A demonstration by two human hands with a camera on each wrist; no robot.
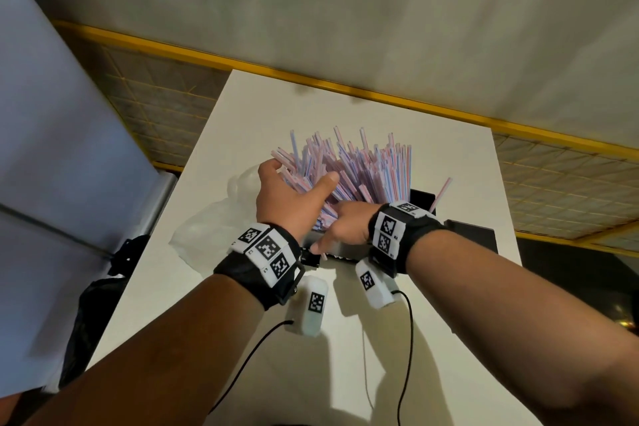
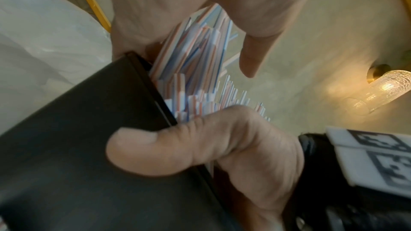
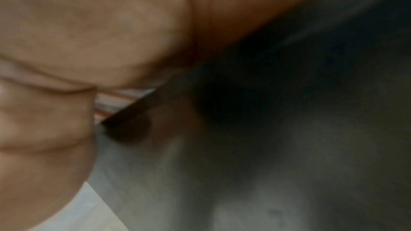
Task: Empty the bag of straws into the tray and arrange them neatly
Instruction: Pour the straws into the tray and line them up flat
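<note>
Pink, blue and white striped straws [image 1: 363, 169] stand fanned out in a black tray [image 1: 422, 198] on the white table [image 1: 397, 339]. My left hand [image 1: 297, 183] spreads over the bundle's left side, palm against the straws [image 2: 193, 62] and thumb held apart. My right hand [image 1: 345, 225] pinches the tray's near wall [image 2: 77, 147], thumb outside and fingers hidden inside among the straws. The clear plastic bag [image 1: 214, 218] lies crumpled on the table left of the tray. The right wrist view is blurred, showing only skin and a dark tray edge [image 3: 131, 111].
One loose straw [image 1: 442, 192] leans out at the tray's right end. The table's far edge meets a yellow-trimmed tiled strip [image 1: 345, 86] below a pale wall. A black object [image 1: 93, 315] sits off the table's left edge. Cables [image 1: 408, 339] trail over the near tabletop.
</note>
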